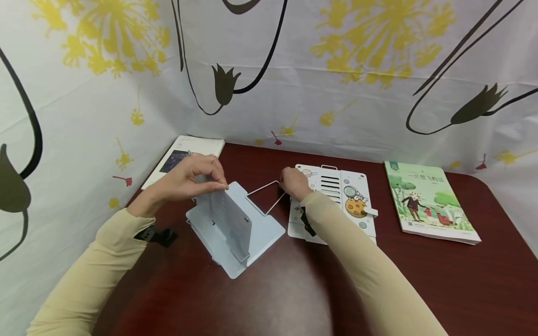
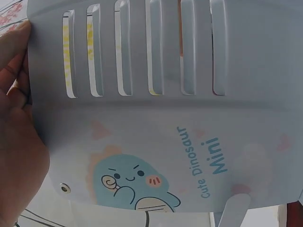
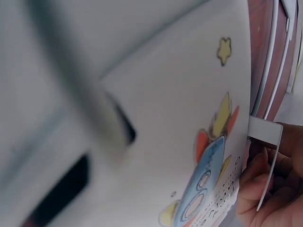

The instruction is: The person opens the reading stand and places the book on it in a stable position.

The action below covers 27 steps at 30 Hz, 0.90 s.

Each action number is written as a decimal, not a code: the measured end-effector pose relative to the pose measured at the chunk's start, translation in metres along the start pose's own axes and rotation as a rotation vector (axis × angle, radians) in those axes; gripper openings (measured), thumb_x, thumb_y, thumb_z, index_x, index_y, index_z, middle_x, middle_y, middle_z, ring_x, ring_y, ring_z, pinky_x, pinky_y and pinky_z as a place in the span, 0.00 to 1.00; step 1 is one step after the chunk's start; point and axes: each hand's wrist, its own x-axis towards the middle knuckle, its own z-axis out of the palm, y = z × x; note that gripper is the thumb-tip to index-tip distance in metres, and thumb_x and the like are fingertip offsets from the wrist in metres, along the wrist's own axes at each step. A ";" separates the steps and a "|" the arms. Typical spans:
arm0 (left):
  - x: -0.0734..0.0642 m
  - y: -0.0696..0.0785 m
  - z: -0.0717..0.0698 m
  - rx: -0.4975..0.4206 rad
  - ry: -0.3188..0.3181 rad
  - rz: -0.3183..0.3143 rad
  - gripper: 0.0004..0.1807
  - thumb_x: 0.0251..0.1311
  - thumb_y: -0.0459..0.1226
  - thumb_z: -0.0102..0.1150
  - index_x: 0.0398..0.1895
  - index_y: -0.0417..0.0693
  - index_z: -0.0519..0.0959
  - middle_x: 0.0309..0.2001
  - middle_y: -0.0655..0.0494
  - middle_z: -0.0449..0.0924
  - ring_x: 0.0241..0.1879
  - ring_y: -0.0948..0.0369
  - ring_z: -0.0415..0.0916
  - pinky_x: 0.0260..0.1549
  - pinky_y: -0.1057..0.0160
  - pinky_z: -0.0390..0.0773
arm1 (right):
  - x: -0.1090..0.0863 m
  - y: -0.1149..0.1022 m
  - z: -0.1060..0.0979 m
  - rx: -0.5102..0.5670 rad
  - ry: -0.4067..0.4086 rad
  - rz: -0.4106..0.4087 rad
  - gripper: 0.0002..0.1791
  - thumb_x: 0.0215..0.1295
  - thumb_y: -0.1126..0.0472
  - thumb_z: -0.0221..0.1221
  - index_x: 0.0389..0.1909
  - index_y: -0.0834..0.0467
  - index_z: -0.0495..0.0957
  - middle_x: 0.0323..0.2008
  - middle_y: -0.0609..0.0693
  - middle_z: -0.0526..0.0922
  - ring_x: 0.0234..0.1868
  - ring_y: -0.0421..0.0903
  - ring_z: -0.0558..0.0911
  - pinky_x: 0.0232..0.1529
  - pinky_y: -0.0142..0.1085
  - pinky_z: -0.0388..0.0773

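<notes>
My left hand (image 1: 195, 175) pinches the upper edge of a light blue book stand's raised panel (image 1: 231, 219). That slotted panel (image 2: 128, 113), seen close in the left wrist view, carries a dinosaur print (image 2: 132, 182) and the words "Cute Dinosaur Mini". The stand's base (image 1: 266, 233) lies on the table. A wire leg (image 1: 262, 187) extends from it to my right hand (image 1: 295, 183), whose curled fingers hold its far end. This hand overlaps the left edge of a white astronaut-print book stand (image 1: 336, 179). In the right wrist view, a page clip (image 3: 265, 130) partly covers my fingers.
A green-covered book (image 1: 428, 200) lies on the dark red table (image 1: 290, 289) at the right. Another white book (image 1: 206, 144) is at the back left, partly behind my left hand. A patterned cloth (image 1: 294, 107) hangs along the back and left sides.
</notes>
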 end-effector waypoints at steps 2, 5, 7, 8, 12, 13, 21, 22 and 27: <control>0.000 0.002 -0.001 -0.008 -0.006 -0.004 0.12 0.49 0.24 0.65 0.28 0.53 0.84 0.30 0.64 0.79 0.32 0.67 0.75 0.30 0.65 0.71 | -0.001 -0.001 -0.001 -0.043 -0.015 0.013 0.11 0.62 0.60 0.57 0.22 0.59 0.81 0.32 0.55 0.84 0.30 0.48 0.79 0.31 0.42 0.77; -0.002 0.003 -0.002 -0.015 -0.014 -0.005 0.12 0.49 0.24 0.65 0.28 0.53 0.84 0.30 0.64 0.79 0.32 0.67 0.75 0.30 0.64 0.72 | -0.003 -0.001 -0.001 -0.087 -0.029 0.016 0.14 0.61 0.62 0.54 0.16 0.56 0.74 0.29 0.55 0.83 0.26 0.47 0.76 0.26 0.41 0.74; -0.003 0.004 -0.002 -0.021 -0.021 -0.007 0.12 0.49 0.24 0.65 0.28 0.53 0.84 0.30 0.64 0.79 0.32 0.67 0.75 0.30 0.65 0.73 | -0.005 -0.001 0.000 -0.091 -0.036 0.005 0.14 0.61 0.63 0.53 0.15 0.56 0.70 0.27 0.54 0.82 0.24 0.47 0.74 0.23 0.39 0.71; -0.004 0.005 -0.002 -0.024 -0.023 -0.006 0.12 0.49 0.24 0.65 0.28 0.53 0.84 0.30 0.64 0.80 0.32 0.67 0.75 0.29 0.65 0.73 | -0.007 0.000 -0.001 -0.082 -0.033 0.001 0.13 0.60 0.63 0.53 0.16 0.56 0.70 0.27 0.54 0.81 0.24 0.47 0.74 0.23 0.39 0.71; -0.004 0.006 -0.003 -0.017 -0.018 -0.004 0.12 0.50 0.25 0.65 0.28 0.53 0.84 0.31 0.65 0.79 0.32 0.66 0.75 0.30 0.65 0.72 | -0.014 0.001 -0.005 -0.003 -0.008 -0.038 0.09 0.63 0.63 0.51 0.26 0.60 0.76 0.29 0.54 0.80 0.26 0.47 0.75 0.26 0.37 0.72; -0.004 0.005 -0.003 -0.015 -0.017 -0.006 0.11 0.50 0.25 0.65 0.28 0.53 0.84 0.31 0.65 0.79 0.32 0.66 0.75 0.31 0.65 0.72 | -0.016 0.001 -0.007 0.025 0.000 -0.052 0.08 0.64 0.64 0.50 0.30 0.62 0.77 0.31 0.55 0.80 0.27 0.47 0.75 0.27 0.37 0.72; -0.002 0.005 -0.001 0.056 -0.001 -0.049 0.11 0.50 0.26 0.66 0.28 0.55 0.84 0.31 0.65 0.79 0.34 0.68 0.73 0.35 0.64 0.70 | -0.035 0.009 -0.018 0.322 0.050 -0.119 0.09 0.67 0.66 0.47 0.36 0.65 0.74 0.29 0.58 0.80 0.22 0.44 0.78 0.28 0.35 0.75; -0.001 0.004 0.000 0.064 0.004 -0.048 0.12 0.49 0.26 0.66 0.28 0.55 0.84 0.31 0.65 0.79 0.34 0.68 0.73 0.36 0.65 0.70 | -0.037 0.011 -0.019 0.358 0.055 -0.119 0.09 0.67 0.66 0.47 0.36 0.66 0.74 0.28 0.58 0.80 0.20 0.42 0.78 0.27 0.34 0.75; 0.001 0.000 -0.001 0.083 0.062 -0.015 0.09 0.49 0.26 0.66 0.28 0.52 0.83 0.31 0.61 0.79 0.35 0.66 0.74 0.37 0.68 0.70 | -0.050 0.019 -0.020 0.539 0.063 -0.085 0.09 0.68 0.65 0.47 0.38 0.67 0.73 0.26 0.59 0.80 0.16 0.39 0.77 0.22 0.34 0.77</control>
